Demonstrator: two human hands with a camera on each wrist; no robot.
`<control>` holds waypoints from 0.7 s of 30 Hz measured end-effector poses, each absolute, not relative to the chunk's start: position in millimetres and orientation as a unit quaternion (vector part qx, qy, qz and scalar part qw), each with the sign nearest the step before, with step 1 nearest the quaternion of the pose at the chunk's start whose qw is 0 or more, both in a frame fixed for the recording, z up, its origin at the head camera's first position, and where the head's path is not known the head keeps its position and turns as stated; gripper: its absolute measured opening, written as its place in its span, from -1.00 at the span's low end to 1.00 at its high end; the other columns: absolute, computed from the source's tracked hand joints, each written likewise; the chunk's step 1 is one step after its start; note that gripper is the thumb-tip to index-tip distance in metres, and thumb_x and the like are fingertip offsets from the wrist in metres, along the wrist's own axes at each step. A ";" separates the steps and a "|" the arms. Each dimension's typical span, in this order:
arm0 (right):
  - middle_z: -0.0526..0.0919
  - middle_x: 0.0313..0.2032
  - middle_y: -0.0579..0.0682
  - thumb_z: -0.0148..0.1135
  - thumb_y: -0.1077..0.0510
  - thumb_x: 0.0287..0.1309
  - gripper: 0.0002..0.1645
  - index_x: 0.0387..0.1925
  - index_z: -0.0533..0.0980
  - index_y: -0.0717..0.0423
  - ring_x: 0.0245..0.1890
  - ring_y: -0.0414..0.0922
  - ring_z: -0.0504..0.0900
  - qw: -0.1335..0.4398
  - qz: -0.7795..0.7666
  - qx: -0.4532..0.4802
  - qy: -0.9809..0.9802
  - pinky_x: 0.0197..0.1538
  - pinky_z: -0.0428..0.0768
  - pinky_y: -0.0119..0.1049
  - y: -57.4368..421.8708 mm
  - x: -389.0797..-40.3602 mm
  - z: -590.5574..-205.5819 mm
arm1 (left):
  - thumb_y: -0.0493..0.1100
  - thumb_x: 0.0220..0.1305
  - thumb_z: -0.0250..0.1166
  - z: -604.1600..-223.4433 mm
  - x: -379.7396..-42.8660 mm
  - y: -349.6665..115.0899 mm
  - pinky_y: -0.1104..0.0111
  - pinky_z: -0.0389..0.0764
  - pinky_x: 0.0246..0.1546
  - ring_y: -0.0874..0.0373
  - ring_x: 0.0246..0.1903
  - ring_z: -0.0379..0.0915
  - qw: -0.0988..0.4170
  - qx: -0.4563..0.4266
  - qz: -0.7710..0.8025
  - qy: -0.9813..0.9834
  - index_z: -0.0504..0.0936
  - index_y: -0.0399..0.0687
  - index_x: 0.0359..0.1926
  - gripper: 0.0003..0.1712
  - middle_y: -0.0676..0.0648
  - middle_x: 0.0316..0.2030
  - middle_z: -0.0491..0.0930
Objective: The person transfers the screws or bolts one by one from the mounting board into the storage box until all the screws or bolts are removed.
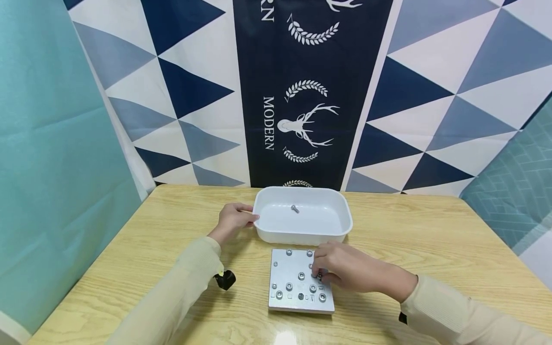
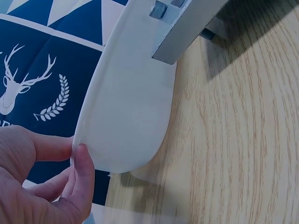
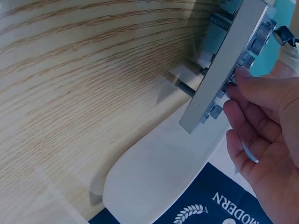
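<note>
My right hand, nearer, pinches bolt at right side of metal plate, lower centre of frame. My left hand grips left end of white tray just above, long axis left-right.

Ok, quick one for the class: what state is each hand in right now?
Left hand: closed, pinching the white tub by its rim.
Right hand: closed, pinching a bolt at the metal plate.

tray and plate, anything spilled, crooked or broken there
No spill or damage shows. The one mild oddity is a lone bolt lying loose on its side in the tray, while other bolts sit in the plate. It looks like a leftover, though it may simply be kept there.
</note>
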State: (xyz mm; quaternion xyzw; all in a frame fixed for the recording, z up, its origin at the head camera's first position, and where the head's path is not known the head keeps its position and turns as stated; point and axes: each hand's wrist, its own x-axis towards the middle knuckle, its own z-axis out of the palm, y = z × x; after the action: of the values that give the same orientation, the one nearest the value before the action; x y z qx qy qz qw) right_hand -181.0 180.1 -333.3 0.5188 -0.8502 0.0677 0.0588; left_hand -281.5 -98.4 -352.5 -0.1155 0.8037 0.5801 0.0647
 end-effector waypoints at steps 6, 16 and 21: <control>0.64 -0.34 -0.27 0.53 0.22 -0.14 -0.73 -0.35 0.64 -0.08 -0.27 -0.32 0.49 0.078 0.049 0.522 -0.848 -0.16 0.53 -0.41 180.2 -180.4 -334.0 | -0.34 0.11 0.43 -351.8 -280.9 -98.4 0.47 0.75 -0.31 0.24 -0.47 0.57 0.064 -0.117 0.586 0.799 0.65 -0.31 -0.02 -0.63 -0.29 -0.12 0.65; 0.66 -0.34 -0.26 0.49 0.20 -0.09 -0.77 -0.33 0.64 -0.06 -0.25 -0.32 0.52 0.096 0.033 0.520 -0.848 -0.12 0.50 -0.41 178.9 -179.7 -338.7 | -0.36 0.15 0.39 -352.3 -279.0 -97.8 0.40 0.77 -0.20 0.20 -0.41 0.58 0.064 -0.117 0.595 0.793 0.64 -0.33 -0.01 -0.65 -0.32 -0.05 0.62; 0.64 -0.36 -0.27 0.48 0.21 -0.09 -0.78 -0.34 0.63 -0.06 -0.25 -0.31 0.49 0.109 0.034 0.524 -0.844 -0.10 0.51 -0.39 179.6 -179.3 -339.6 | -0.35 0.14 0.40 -352.5 -278.6 -96.8 0.32 0.77 -0.11 0.20 -0.41 0.59 0.063 -0.118 0.591 0.795 0.64 -0.32 -0.01 -0.64 -0.31 -0.08 0.63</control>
State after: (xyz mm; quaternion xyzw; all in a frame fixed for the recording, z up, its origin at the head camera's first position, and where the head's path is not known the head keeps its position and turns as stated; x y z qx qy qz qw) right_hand -179.3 179.6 -339.6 0.5244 -0.8439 0.0345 0.1085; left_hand -278.6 -96.8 -352.5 -0.1176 0.7954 0.5913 0.0627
